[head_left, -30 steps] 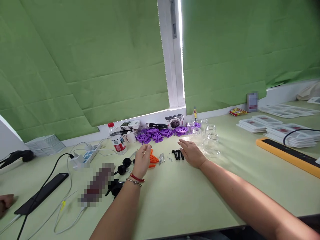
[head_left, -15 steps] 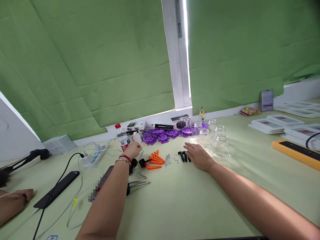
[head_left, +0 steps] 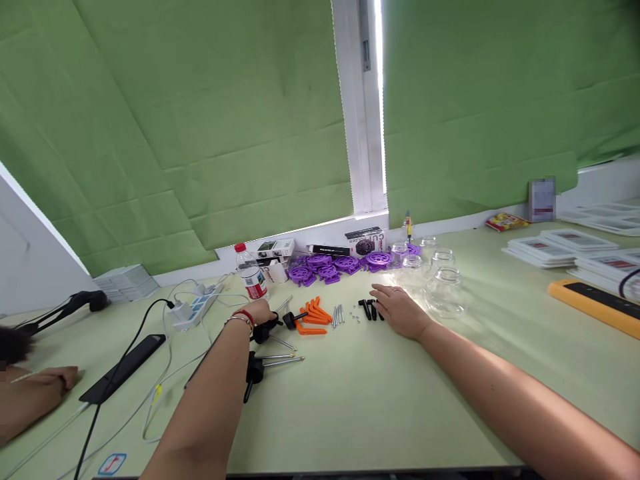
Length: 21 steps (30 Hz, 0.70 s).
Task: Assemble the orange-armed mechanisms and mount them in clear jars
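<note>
My left hand (head_left: 261,311) reaches down with curled fingers at a black knob with a metal rod (head_left: 267,330); its fingertips are partly hidden. A similar black piece with metal rods (head_left: 255,369) lies nearer me, and another black knob (head_left: 290,321) touches the orange levers (head_left: 314,313). Spread flat, my right hand (head_left: 397,310) rests on the table, its fingers beside or over short black handles (head_left: 371,309). Between the hands lie metal pins (head_left: 339,315) and tiny nuts (head_left: 355,316).
Purple wheel-like parts (head_left: 347,265) lie along the back, near a bottle (head_left: 253,275) and boxes. Clear glass jars (head_left: 445,293) stand right of my right hand. A power strip (head_left: 197,309), cables and another person's hand (head_left: 57,380) are at left; white frames (head_left: 543,251) are stacked at right.
My left hand has moved down toward me, from beside the bottle to the black knob. The right hand stays flat in place. The view has shifted slightly.
</note>
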Each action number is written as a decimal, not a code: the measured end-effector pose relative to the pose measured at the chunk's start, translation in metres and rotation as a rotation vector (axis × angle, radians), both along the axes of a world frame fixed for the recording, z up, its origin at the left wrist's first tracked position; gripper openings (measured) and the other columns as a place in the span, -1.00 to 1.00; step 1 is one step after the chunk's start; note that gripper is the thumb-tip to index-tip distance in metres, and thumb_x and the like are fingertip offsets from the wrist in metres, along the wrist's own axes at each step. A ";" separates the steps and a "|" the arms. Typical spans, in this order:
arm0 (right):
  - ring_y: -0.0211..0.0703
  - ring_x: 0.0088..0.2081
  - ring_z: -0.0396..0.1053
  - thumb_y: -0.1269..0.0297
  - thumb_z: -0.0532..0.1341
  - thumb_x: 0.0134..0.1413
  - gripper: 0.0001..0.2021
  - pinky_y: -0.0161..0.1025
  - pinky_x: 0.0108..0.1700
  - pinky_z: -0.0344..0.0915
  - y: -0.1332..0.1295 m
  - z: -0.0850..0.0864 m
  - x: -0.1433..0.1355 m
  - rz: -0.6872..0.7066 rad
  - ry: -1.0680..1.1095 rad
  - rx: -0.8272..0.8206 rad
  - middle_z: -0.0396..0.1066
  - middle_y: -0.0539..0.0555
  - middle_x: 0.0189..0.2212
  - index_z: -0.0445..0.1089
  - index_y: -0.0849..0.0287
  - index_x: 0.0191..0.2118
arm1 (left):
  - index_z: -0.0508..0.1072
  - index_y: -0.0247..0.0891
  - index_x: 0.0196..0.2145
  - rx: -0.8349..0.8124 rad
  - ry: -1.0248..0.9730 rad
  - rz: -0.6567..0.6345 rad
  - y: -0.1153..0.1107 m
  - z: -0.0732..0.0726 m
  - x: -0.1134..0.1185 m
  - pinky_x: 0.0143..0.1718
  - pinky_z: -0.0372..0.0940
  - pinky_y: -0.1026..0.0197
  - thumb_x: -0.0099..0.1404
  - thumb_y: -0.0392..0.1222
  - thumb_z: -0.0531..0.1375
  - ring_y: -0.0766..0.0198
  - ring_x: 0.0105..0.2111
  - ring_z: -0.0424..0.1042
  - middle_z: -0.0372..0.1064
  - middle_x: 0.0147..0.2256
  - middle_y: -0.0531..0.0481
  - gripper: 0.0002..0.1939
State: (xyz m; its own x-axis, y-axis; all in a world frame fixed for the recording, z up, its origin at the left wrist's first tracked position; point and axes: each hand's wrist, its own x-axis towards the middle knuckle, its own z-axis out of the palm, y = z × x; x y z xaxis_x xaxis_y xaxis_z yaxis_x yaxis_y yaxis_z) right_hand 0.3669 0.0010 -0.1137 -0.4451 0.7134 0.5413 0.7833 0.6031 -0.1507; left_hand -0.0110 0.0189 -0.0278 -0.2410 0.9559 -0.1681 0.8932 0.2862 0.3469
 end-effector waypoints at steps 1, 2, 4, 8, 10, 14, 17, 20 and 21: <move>0.05 0.01 0.31 0.25 -0.10 0.25 -0.63 0.05 0.06 0.19 0.000 0.000 0.000 0.001 -0.003 -0.001 0.28 0.22 0.10 0.33 0.19 0.03 | 0.35 -0.23 -0.70 -0.002 -0.006 0.007 0.000 -0.001 0.001 -0.38 0.25 0.08 -0.26 -0.24 0.31 -0.02 -0.45 0.42 0.27 -0.71 -0.04 -0.84; 0.05 0.01 0.31 0.25 -0.10 0.25 -0.63 0.05 0.07 0.19 0.000 0.000 0.000 0.000 -0.005 -0.004 0.28 0.22 0.10 0.33 0.20 0.03 | 0.34 -0.23 -0.71 -0.002 -0.012 0.015 0.001 -0.002 0.001 -0.39 0.25 0.09 -0.25 -0.25 0.30 -0.02 -0.45 0.43 0.27 -0.71 -0.05 -0.84; 0.05 0.02 0.31 0.24 -0.09 0.26 -0.62 0.05 0.07 0.18 0.000 0.000 0.000 -0.001 -0.006 -0.012 0.28 0.22 0.10 0.33 0.20 0.03 | 0.33 -0.23 -0.70 0.004 -0.025 0.035 0.001 -0.002 0.001 -0.40 0.25 0.09 -0.22 -0.27 0.28 -0.02 -0.46 0.43 0.27 -0.71 -0.05 -0.85; 0.06 0.01 0.31 0.24 -0.09 0.25 -0.62 0.06 0.07 0.18 -0.001 0.002 0.000 -0.002 -0.003 -0.017 0.28 0.22 0.10 0.34 0.18 0.03 | 0.33 -0.26 -0.66 0.043 -0.079 0.082 0.000 0.005 0.000 -0.45 0.24 0.12 -0.19 -0.30 0.24 0.01 -0.52 0.43 0.28 -0.71 -0.05 -0.88; 0.06 0.01 0.32 0.24 -0.10 0.26 -0.62 0.06 0.07 0.18 -0.001 0.002 0.000 -0.005 -0.009 -0.017 0.29 0.23 0.10 0.34 0.19 0.03 | 0.31 -0.27 -0.65 0.112 -0.116 0.093 -0.002 0.014 0.000 -0.45 0.23 0.13 -0.18 -0.31 0.24 0.02 -0.50 0.43 0.29 -0.69 -0.06 -0.88; 0.06 0.02 0.31 0.25 -0.09 0.25 -0.62 0.05 0.08 0.18 -0.002 0.003 -0.001 -0.016 -0.035 -0.030 0.28 0.24 0.10 0.34 0.21 0.03 | 0.31 -0.27 -0.54 0.337 -0.253 0.072 -0.010 0.031 0.016 -0.40 0.25 0.19 -0.04 -0.21 0.21 0.09 -0.37 0.43 0.35 -0.55 -0.07 -0.87; 0.05 0.01 0.31 0.25 -0.10 0.26 -0.62 0.03 0.08 0.18 -0.002 0.003 -0.002 -0.021 -0.051 -0.033 0.27 0.24 0.11 0.34 0.23 0.03 | 0.31 -0.24 -0.37 0.415 -0.452 0.005 -0.023 0.034 0.044 -0.39 0.30 0.25 0.11 -0.11 0.14 0.26 -0.39 0.43 0.39 -0.41 -0.02 -0.83; 0.05 0.00 0.32 0.26 -0.09 0.26 -0.62 0.02 0.07 0.18 -0.002 0.003 -0.002 -0.021 -0.058 -0.036 0.27 0.24 0.10 0.34 0.24 0.02 | 0.26 -0.22 -0.31 0.406 -1.050 -0.051 -0.037 0.022 0.077 -0.41 0.35 0.20 0.05 -0.18 0.20 0.31 -0.47 0.41 0.33 -0.44 0.06 -0.77; 0.05 0.00 0.32 0.26 -0.09 0.25 -0.63 0.02 0.06 0.18 -0.002 0.002 -0.001 -0.019 -0.060 -0.036 0.28 0.24 0.10 0.34 0.23 0.02 | 0.26 -0.21 -0.28 0.368 -1.214 -0.048 -0.040 0.016 0.088 -0.44 0.35 0.20 0.03 -0.24 0.21 0.31 -0.49 0.41 0.31 -0.46 0.08 -0.73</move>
State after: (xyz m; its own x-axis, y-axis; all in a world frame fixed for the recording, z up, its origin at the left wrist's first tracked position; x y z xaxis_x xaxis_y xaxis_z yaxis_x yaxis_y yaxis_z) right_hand 0.3655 -0.0014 -0.1113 -0.4620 0.7406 0.4880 0.8030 0.5829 -0.1244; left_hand 0.0768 -0.0212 -0.0122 -0.0828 0.9963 0.0211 -0.0473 -0.0250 0.9986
